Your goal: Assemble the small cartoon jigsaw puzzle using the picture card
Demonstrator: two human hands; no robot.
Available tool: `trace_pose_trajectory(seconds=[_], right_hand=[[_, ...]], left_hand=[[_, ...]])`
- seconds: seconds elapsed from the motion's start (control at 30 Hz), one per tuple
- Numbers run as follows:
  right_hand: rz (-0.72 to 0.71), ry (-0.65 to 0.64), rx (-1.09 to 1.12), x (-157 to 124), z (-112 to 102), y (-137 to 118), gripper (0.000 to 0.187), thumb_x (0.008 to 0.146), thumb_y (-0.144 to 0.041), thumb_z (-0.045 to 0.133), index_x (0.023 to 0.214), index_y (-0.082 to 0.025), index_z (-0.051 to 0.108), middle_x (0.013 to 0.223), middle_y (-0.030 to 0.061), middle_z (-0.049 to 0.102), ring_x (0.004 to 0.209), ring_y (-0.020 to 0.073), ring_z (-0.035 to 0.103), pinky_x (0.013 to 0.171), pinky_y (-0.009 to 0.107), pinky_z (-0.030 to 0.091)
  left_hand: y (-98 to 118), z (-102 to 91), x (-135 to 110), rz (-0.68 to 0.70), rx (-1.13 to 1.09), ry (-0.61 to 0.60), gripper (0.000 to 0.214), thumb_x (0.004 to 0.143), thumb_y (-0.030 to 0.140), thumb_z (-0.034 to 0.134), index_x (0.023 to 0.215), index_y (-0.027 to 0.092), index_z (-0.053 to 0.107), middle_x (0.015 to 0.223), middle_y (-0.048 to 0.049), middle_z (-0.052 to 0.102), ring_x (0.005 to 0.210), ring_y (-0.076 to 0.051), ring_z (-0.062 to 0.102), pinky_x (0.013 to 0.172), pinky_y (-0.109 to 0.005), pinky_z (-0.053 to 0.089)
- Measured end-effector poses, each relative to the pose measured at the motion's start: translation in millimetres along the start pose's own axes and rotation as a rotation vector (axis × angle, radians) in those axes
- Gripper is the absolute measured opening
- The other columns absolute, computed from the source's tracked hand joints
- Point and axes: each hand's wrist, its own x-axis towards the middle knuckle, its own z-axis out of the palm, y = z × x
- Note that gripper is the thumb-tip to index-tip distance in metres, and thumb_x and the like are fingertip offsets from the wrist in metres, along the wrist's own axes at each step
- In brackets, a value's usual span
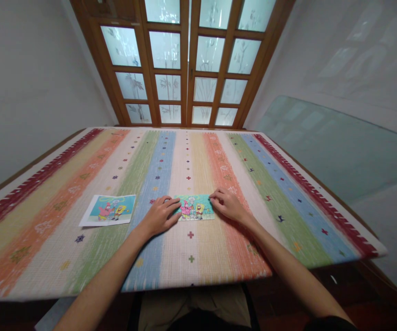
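Observation:
A small rectangular cartoon jigsaw puzzle (195,208) lies flat on the striped tablecloth, with pink and yellow figures on a turquoise ground. My left hand (162,215) rests palm down at its left edge, fingers stretched out and touching or covering that side. At the upper right corner is my right hand (228,205), its fingers curled and thumb and forefinger close together. Whether anything is between those fingertips is too small to make out. To the left of my left hand lies a printed paper sheet (110,210) with a similar cartoon scene and white margins.
The striped tablecloth (132,174) covers a wide table whose near edge is just before my lap. Beyond its far side stand wooden doors (187,64) with frosted panes. A pale green glass-like panel (329,147) leans at the right wall.

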Motion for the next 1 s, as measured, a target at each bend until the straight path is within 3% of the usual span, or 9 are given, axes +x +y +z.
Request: trace_pose_trajectory(seconds=[0.2, 0.47, 0.8, 1.0], right_hand=[[-0.157, 0.014, -0.058, -10, -2, 4, 0.031, 0.095, -0.037, 0.060, 0.120, -0.021, 0.069, 0.122, 0.0134, 0.068, 0.112, 0.0281, 0.061, 0.100, 0.048, 0.048], [-0.038, -0.103, -0.059, -28, 0, 6, 0.071, 0.088, -0.056, 0.067, 0.147, -0.019, 0.051, 0.143, 0.0193, 0.057, 0.138, 0.0356, 0.048, 0.112, 0.057, 0.041], [-0.030, -0.094, -0.017, -33, 3, 10, 0.071, 0.089, -0.058, 0.066, 0.150, -0.024, 0.049, 0.145, 0.0161, 0.057, 0.141, 0.0358, 0.045, 0.113, 0.059, 0.039], [-0.023, -0.085, -0.008, -33, 0, 9, 0.072, 0.088, -0.057, 0.068, 0.148, -0.022, 0.051, 0.143, 0.0179, 0.058, 0.139, 0.0360, 0.048, 0.112, 0.058, 0.041]], left_hand=[[-2, 0.2, -4, -0.040, -0.030, 0.041, 0.039, 0.099, 0.035, 0.053, 0.134, 0.019, 0.060, 0.131, -0.0128, 0.067, 0.118, -0.029, 0.058, 0.100, -0.047, 0.046], [-4, -3.5, -9, -0.106, 0.024, 0.007, 0.044, 0.095, 0.034, 0.053, 0.134, 0.013, 0.058, 0.120, -0.0159, 0.070, 0.119, -0.032, 0.058, 0.101, -0.050, 0.044], [-3, -4.0, -9, -0.145, 0.041, -0.034, 0.046, 0.095, 0.034, 0.053, 0.138, 0.017, 0.057, 0.125, -0.0151, 0.068, 0.121, -0.032, 0.058, 0.103, -0.050, 0.042], [-3, -2.5, -9, -0.137, 0.037, -0.025, 0.046, 0.096, 0.034, 0.052, 0.140, 0.018, 0.056, 0.125, -0.0146, 0.068, 0.123, -0.032, 0.057, 0.104, -0.050, 0.041]])
